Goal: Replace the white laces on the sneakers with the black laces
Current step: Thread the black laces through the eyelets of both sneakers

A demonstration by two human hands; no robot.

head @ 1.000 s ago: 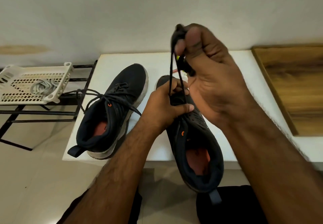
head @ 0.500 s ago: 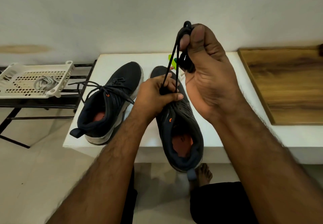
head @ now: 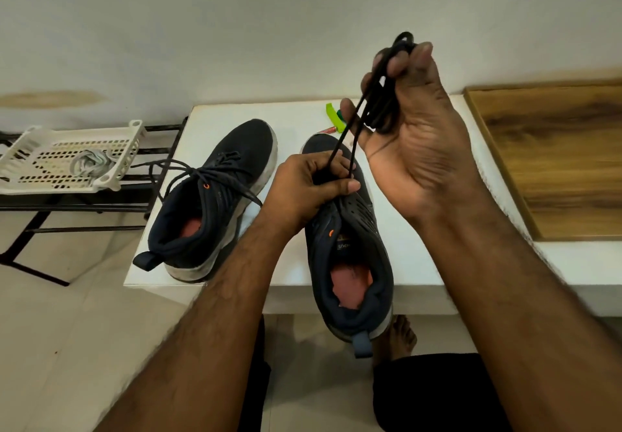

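- Right sneaker [head: 350, 256], frame centre: long axis runs near-vertical, toe toward the wall at top, heel overhanging the white table [head: 417, 256] edge at bottom.
- Left hand [head: 313, 189] grips it at the tongue, fingers curled round.
- Right hand [head: 414, 135], upper right of centre: fingers clamped on a bunched black lace [head: 383, 101]; two strands run down-left to the shoe.
- Left sneaker [head: 215, 196], left of centre: already laced black, toe toward upper right.
- White laces [head: 91, 164] lie in a white basket [head: 43, 175], far left.
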